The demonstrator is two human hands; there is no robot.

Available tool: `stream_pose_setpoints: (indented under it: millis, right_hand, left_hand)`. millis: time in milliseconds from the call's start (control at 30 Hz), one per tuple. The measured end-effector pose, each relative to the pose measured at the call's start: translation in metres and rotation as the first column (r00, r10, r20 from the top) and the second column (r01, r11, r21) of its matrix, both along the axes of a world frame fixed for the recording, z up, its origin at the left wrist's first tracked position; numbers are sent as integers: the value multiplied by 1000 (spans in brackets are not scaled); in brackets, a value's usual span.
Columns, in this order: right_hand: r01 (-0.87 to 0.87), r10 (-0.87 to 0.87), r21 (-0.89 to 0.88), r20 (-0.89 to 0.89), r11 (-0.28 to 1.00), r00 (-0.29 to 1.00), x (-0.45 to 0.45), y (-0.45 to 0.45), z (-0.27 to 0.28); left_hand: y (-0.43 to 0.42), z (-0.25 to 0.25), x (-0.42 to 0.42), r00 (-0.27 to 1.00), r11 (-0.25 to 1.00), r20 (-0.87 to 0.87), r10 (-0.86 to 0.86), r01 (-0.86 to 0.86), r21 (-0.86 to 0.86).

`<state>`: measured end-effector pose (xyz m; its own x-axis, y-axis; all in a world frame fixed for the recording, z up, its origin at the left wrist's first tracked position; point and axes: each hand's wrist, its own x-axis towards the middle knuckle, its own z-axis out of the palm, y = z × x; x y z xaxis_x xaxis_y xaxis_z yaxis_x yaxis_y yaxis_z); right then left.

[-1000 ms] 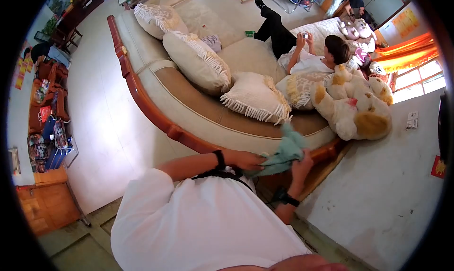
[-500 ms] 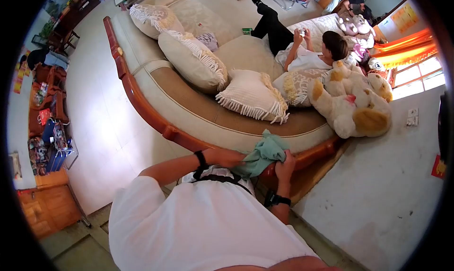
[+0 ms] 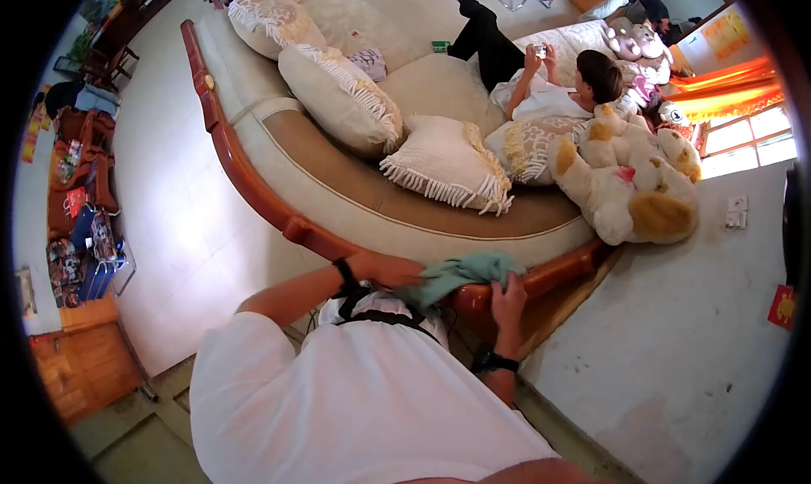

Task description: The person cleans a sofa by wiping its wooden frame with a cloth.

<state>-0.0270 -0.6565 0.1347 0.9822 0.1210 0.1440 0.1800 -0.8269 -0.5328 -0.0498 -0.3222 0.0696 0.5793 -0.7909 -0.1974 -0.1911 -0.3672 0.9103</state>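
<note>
A green cloth [image 3: 467, 273] lies bunched over the polished wooden trim [image 3: 471, 296] on the back of a sofa. Its left end is in my left hand [image 3: 395, 270], whose fingertips are partly hidden by the fabric. At the cloth's right end, my right hand [image 3: 508, 300] grips the edge, close against the wood. Each wrist wears a black band.
On the curved sofa [image 3: 338, 180] are fringed cushions [image 3: 449, 163] and a big plush toy [image 3: 629, 184]. A person in white [image 3: 549, 95] reclines there with a small device. A white wall [image 3: 659, 349] stands at right; other people are farther off.
The cloth has come down from a raised bunch and now lies flatter along the wooden trim. My left hand has shifted slightly up and left; the right remains near the same spot.
</note>
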Motion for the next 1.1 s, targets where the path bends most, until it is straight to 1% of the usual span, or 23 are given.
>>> stream_pose_setpoints:
  millis: [33, 67, 133, 167, 200, 267, 300, 367, 433, 467, 500, 533, 567, 600, 667, 733, 767, 833, 867, 900, 933, 1033, 1100]
  right_hand:
    - [-133, 127, -88, -67, 987, 990, 3, 18, 13]
    - [-266, 244, -167, -142, 950, 959, 4, 34, 23]
    - [-321, 287, -135, -223, 937, 932, 7, 60, 29]
    - [-375, 328, -106, -310, 921, 893, 7, 66, 32]
    - [-370, 322, -112, -308, 922, 895, 6, 67, 38]
    - [-518, 480, -106, -257, 849, 838, 5, 69, 46]
    - [-515, 477, -118, -248, 849, 843, 7, 61, 45]
    - [-253, 266, 155, -70, 955, 961, 2, 25, 35]
    - [43, -26, 83, -188, 996, 982, -3, -13, 29]
    - [51, -35, 76, -195, 996, 980, -8, -26, 28]
    - [174, -151, 86, -226, 981, 962, -10, -36, 28]
    - [289, -258, 93, -252, 953, 933, -11, -40, 26]
    - [285, -256, 88, -247, 954, 935, -13, -41, 22]
    - [253, -236, 68, -193, 965, 952, -16, -38, 19]
    - [211, -203, 41, -141, 977, 969, -17, -35, 14]
    - [85, -88, 37, 87, 996, 992, -21, -13, 19]
    - [86, -89, 42, 82, 995, 993, -19, -2, 22]
    - [61, -16, 218, -200, 974, 980, -13, 19, 31]
    - [62, -17, 219, -200, 974, 980, -8, 30, 33]
    - [-89, 111, 128, -179, 988, 978, -5, 42, 35]
    - [-238, 240, 32, -170, 971, 956, -4, 52, 37]
    - [-301, 280, -107, -176, 948, 944, -6, 75, 45]
    - [-301, 287, -87, -144, 950, 947, -6, 76, 41]
  left_hand:
    - [21, -7, -8, 997, 994, 58, 41, -36, -99]
    - [41, 9, -13, 998, 995, 57, 41, -36, -95]
    - [76, 57, -14, 997, 968, 2, 78, -77, 237]
    - [88, 41, -19, 997, 969, 7, 76, -75, 234]
    - [96, 13, -25, 995, 967, 45, 91, -99, 236]
    - [92, 2, -22, 991, 966, 93, 97, -116, 232]
    - [77, 10, -12, 998, 978, 21, 67, -70, 197]
    - [41, 16, 4, 998, 989, -63, 25, -15, 144]
    - [-11, 30, 17, 989, 995, -144, -17, 30, 92]
    - [-32, 43, 23, 977, 997, -206, -45, 58, 57]
    - [-43, 36, 28, 976, 997, -210, -51, 63, 50]
    - [-52, 25, 35, 983, 990, -117, -138, 140, 11]
    - [-56, 14, 40, 976, 976, -17, -216, 215, -19]
    - [-55, 15, 39, 978, 977, -14, -210, 210, -26]
    - [-46, 18, 29, 975, 981, -141, -170, 155, -112]
    - [-26, 33, 20, 987, 988, -95, -130, 122, -93]
    - [-14, 36, 16, 994, 992, -44, -100, 96, -76]
    - [12, 22, 3, 998, 997, -10, -60, 59, -55]
    - [27, 14, -1, 999, 999, 39, -16, 17, -37]
    - [46, 4, -8, 999, 999, 37, -17, 18, -38]
    - [66, -7, -16, 996, 997, 89, 23, -29, 70]
    - [99, -9, -23, 989, 964, 137, 48, -81, 251]
    - [104, -1, -22, 991, 942, 126, 38, -77, 327]
